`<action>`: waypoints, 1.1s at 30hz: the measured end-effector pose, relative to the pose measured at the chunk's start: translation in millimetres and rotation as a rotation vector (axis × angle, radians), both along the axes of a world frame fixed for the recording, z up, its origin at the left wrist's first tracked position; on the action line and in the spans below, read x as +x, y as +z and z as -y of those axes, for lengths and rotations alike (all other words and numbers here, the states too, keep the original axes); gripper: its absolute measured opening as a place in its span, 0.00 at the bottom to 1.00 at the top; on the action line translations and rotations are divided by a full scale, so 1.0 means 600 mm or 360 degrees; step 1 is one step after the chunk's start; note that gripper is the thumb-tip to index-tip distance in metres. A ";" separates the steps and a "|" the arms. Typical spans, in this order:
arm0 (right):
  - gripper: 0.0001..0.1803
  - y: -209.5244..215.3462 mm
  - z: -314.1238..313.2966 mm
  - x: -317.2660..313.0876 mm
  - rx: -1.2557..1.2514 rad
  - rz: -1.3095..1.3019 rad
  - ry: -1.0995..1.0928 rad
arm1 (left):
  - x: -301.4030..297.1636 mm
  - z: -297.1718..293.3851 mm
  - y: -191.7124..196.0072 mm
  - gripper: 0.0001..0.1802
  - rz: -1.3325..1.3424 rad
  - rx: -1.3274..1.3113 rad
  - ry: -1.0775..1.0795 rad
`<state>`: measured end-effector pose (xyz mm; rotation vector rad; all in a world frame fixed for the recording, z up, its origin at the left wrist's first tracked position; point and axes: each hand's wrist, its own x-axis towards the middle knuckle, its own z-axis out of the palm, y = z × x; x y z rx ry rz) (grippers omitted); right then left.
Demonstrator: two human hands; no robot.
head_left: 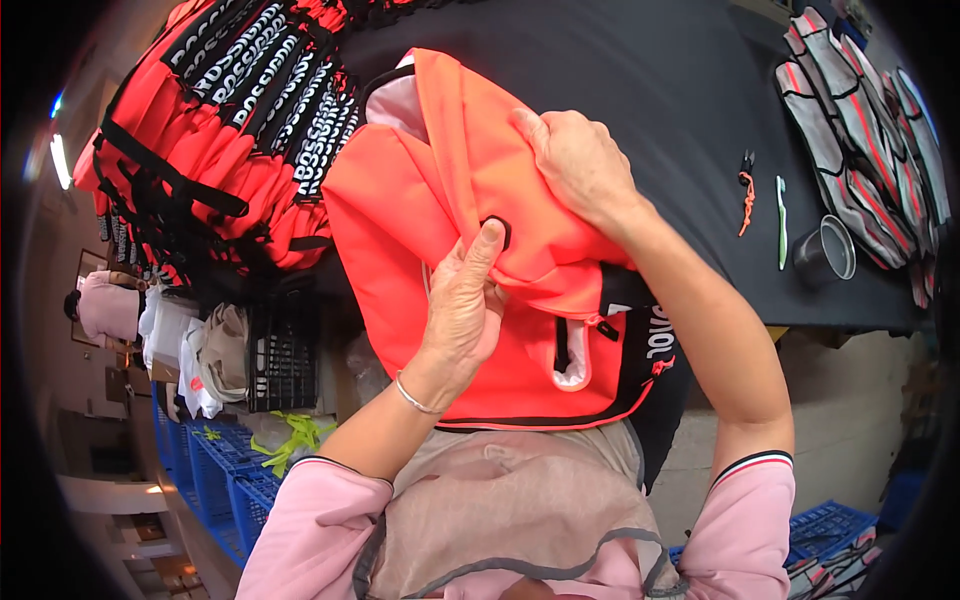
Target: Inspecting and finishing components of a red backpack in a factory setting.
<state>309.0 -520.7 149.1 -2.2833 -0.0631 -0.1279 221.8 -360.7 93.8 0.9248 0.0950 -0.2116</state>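
Note:
A bright orange-red fabric bag (pixel 385 290) with black trim lies in front of me at the table's near edge. Its pale lining shows at the open far end, and a small side pocket (pixel 572 370) gapes near the lower right. My left hand (pixel 463 305) pinches the cloth at the middle, thumb on top beside a black oval eyelet (pixel 497 233); its other fingers are partly hidden under the fabric. Higher up and to the right, my right hand (pixel 582 168) grips a fold of the same bag, fingers curled over it.
Stacked red and black bags (pixel 230 130) fill the far left. Thread snips (pixel 747 190) with an orange cord, a toothbrush (pixel 782 223) and a metal cup (pixel 826 250) lie right, near grey bags (pixel 860 140). Crates (pixel 283 345) stand left below; a person (pixel 108 305) is beyond.

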 end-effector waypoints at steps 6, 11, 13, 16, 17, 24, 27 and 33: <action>0.27 -0.051 -0.001 -0.008 -0.0224 0.0503 -0.0284 | -0.015 -0.001 -0.006 0.17 0.0089 0.0029 0.0179; 0.25 -0.076 -0.009 0.000 -0.0361 0.0887 -0.0406 | -0.012 -0.020 -0.023 0.13 0.0189 0.0031 0.0221; 0.25 -0.083 -0.006 0.004 -0.0347 0.0912 -0.0410 | -0.011 -0.021 -0.021 0.12 0.0143 -0.0036 0.0189; 0.27 -0.085 -0.004 0.008 -0.0280 0.0860 -0.0396 | -0.011 -0.013 -0.014 0.13 0.0088 -0.0236 0.0014; 0.29 -0.083 -0.002 0.007 -0.0227 0.0787 -0.0376 | -0.013 -0.008 -0.013 0.14 0.0110 -0.0353 -0.0062; 0.33 -0.077 0.025 0.022 0.0158 0.0420 -0.0204 | 0.000 0.009 -0.002 0.19 0.0095 -0.0389 -0.0292; 0.32 -0.073 0.023 0.007 0.0090 0.0495 -0.0278 | 0.004 0.006 0.016 0.22 0.0110 -0.0342 -0.0179; 0.29 -0.081 0.020 0.000 -0.0123 0.0762 -0.0433 | 0.017 -0.005 0.019 0.13 0.0271 -0.0079 0.0053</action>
